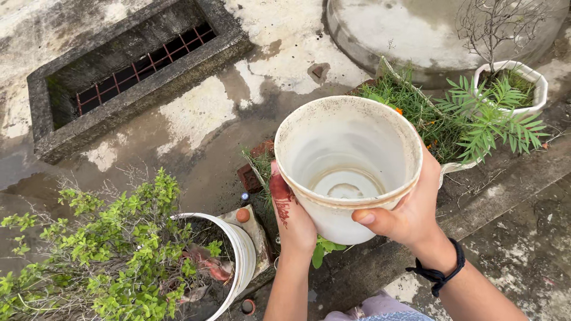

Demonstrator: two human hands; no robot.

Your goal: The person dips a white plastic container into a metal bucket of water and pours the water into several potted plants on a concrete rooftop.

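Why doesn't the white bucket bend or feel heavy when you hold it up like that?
The white bucket looks empty inside, so it is probably light. Its round rim keeps its shape between the left hand and the right hand, so it seems fairly stiff. The walls look thin and plastic, so a hard squeeze might flex them a little.

Head view, steeply downward, close up
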